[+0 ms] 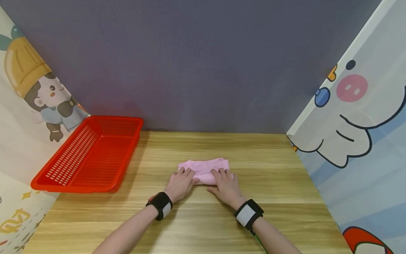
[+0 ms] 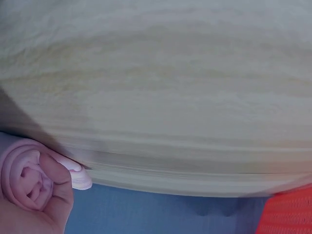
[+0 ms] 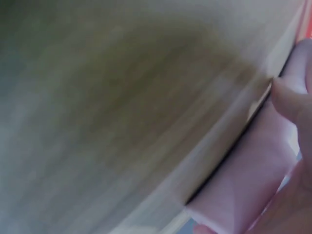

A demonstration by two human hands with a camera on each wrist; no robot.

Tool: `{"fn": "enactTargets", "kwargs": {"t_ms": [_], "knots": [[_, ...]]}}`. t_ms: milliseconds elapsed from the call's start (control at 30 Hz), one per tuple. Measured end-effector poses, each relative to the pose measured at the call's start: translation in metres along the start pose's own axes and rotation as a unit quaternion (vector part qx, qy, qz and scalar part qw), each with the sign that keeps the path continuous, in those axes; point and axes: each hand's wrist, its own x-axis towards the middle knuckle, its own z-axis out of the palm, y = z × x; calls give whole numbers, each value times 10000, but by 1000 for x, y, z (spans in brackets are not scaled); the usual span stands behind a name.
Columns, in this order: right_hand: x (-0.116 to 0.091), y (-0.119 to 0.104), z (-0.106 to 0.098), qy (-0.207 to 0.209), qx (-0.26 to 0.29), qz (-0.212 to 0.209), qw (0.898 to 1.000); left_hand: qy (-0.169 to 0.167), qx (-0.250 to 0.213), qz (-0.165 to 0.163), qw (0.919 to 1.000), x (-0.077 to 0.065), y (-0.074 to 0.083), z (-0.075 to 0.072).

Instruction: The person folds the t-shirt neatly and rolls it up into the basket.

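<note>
A pink cloth point(image 1: 204, 170) lies on the wooden table, partly rolled up, with a flatter stretch beyond the roll. My left hand point(image 1: 180, 185) holds its left end, fingers bent over the top. At the right end, my right hand point(image 1: 226, 187) grips the roll with the thumb on the near side. In the left wrist view the spiral end of the rolled cloth point(image 2: 22, 170) shows beside a curled finger point(image 2: 59, 178). The right wrist view has the smooth side of the roll point(image 3: 248, 165) under the hand; some fingertips there are out of sight.
A red perforated plastic basket point(image 1: 111, 158) stands at the table's left side. Behind the wooden table point(image 1: 203, 222) rises a dark grey panel point(image 1: 203, 70). Printed cartoon sheets hang at the left point(image 1: 19, 141) and right point(image 1: 342, 116). A green cable point(image 1: 260, 243) trails from the right wristband.
</note>
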Motion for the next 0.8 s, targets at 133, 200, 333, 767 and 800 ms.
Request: {"fn": "enactTargets", "kwargs": {"t_ms": [133, 200, 333, 767, 800], "knots": [[1, -1, 1, 66, -25, -12, 10000, -172, -111, -227, 9995, 3, 0, -2], [2, 0, 0, 44, -62, -51, 10000, -238, -131, -320, 9991, 4, 0, -2], [5, 0, -5, -99, -51, -106, 9999, -85, -106, -373, 9992, 2, 1, 1], [17, 3, -13, -1147, 474, 234, 9920, 754, 1210, 249, 9895, -9, 4, 7], [18, 3, -14, -1212, 483, 263, 9911, 747, 1213, 221, 9896, -8, 5, 7]]}}
